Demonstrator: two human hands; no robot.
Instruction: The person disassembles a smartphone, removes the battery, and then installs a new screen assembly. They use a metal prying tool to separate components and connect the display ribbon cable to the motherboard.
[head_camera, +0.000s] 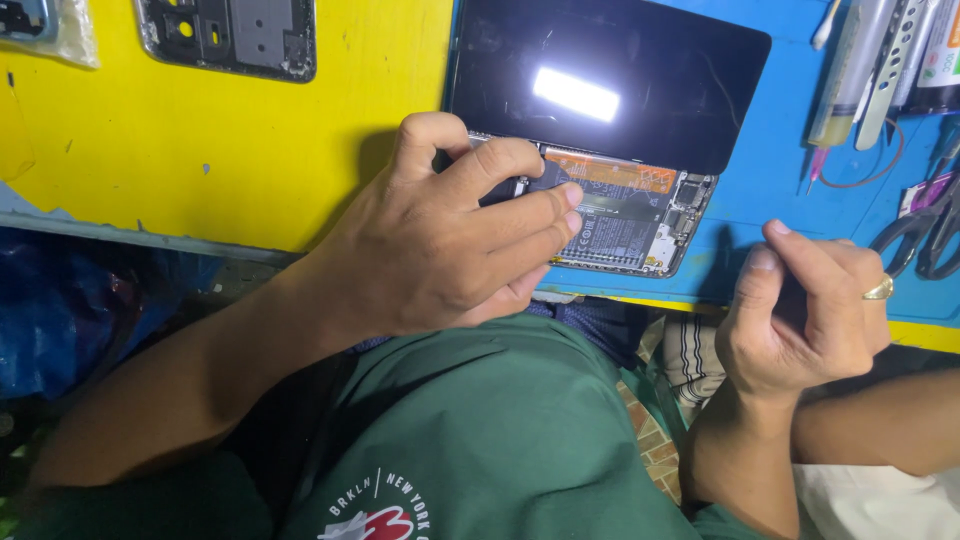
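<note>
From the head view, the left hand (450, 240) rests with its grip closed on the opened dark phone body (625, 215), fingers pressing its exposed inside beside the grey battery with an orange strip label (612, 178). The phone lies on the blue mat (790, 190) of the yellow counter (250, 150), under a glossy black screen panel (610, 75). The right hand (805, 310), wearing a gold ring (879, 290), hovers apart, fingers curled shut, holding nothing visible. White tubes (850, 70) lie top right.
</note>
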